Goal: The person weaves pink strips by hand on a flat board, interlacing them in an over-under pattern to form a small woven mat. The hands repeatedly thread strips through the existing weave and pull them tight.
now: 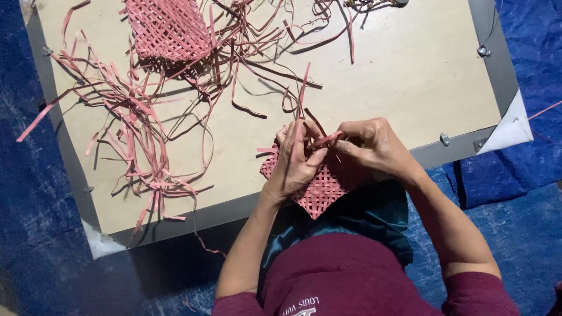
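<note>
A small pink woven mat lies at the near edge of a beige board. My left hand presses down on the mat, fingers curled over its weave. My right hand pinches a thin pink strip between thumb and forefinger, right beside the left fingers. Other loose strip ends stick up from the mat between the two hands.
A larger pink woven piece lies at the board's far left. Several loose pink strips sprawl over the board's left half. The board has a grey frame with metal clips and rests on a blue tarp.
</note>
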